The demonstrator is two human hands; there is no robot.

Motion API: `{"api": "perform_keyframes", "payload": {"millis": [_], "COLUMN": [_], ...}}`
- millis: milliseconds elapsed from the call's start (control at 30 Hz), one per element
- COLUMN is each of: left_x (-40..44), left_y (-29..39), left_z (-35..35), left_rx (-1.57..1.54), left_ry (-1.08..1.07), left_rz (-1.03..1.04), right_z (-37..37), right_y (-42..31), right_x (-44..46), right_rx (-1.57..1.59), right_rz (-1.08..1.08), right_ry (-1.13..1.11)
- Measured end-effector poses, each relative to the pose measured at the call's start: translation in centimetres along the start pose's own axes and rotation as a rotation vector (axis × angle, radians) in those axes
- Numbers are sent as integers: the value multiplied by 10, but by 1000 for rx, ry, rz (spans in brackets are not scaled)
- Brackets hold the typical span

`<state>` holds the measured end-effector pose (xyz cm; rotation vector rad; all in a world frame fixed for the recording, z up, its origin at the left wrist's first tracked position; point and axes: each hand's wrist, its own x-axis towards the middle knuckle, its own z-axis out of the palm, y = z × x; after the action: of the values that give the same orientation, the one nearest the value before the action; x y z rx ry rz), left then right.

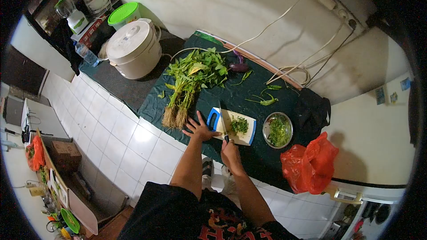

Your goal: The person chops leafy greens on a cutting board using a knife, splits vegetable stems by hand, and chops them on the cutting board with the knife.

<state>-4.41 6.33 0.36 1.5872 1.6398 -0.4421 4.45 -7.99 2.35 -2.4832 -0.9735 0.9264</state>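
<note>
The right hand (230,152) grips a kitchen knife (223,121) over a blue-edged cutting board (243,139) bearing chopped greens (239,125); the left hand (200,130) is spread, thumb at the board's edge, near rooted leafy stalks (189,82)

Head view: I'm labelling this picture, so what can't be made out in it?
All in the head view:
Knife handle: mostly hidden by the right hand.
Chopped greens in the metal bowl: pieces too small to tell what kind.
Inside of the red bag: hidden by its crumpled plastic.
Inside of the white cooker: hidden by its lid.
Shirt print: cut off by the bottom edge.
</note>
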Motion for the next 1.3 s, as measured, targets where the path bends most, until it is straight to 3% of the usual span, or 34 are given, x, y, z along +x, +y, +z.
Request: {"api": "perform_keyframes", "payload": {"millis": [433,500,733,800,1133,1200,1300], "left_x": [8,8,1,3,6,7,4], "left_y": [-5,-6,0,-2,-2,-3,0], "left_z": [4,6,-6,-4,-4,-2,-4], "left_rx": [36,43,-4,-3,-5,3,-12], "left_ry": [0,3,-47,-64,-62,-54,-63], "left_rz": [11,13,-2,-9,-20,-11,-28], "right_z": [-2,15,9,30,18,29,28], "right_y": [-12,-3,-2,8,5,10,18], "right_x": [-17,-18,-3,-13,-13,-19,-17], "right_rx": [11,43,38,88,44,59,18], "right_rz": [52,15,-42,-128,-99,-39,-113], "right_ry": [-79,28,6,143,13,33,82]}}
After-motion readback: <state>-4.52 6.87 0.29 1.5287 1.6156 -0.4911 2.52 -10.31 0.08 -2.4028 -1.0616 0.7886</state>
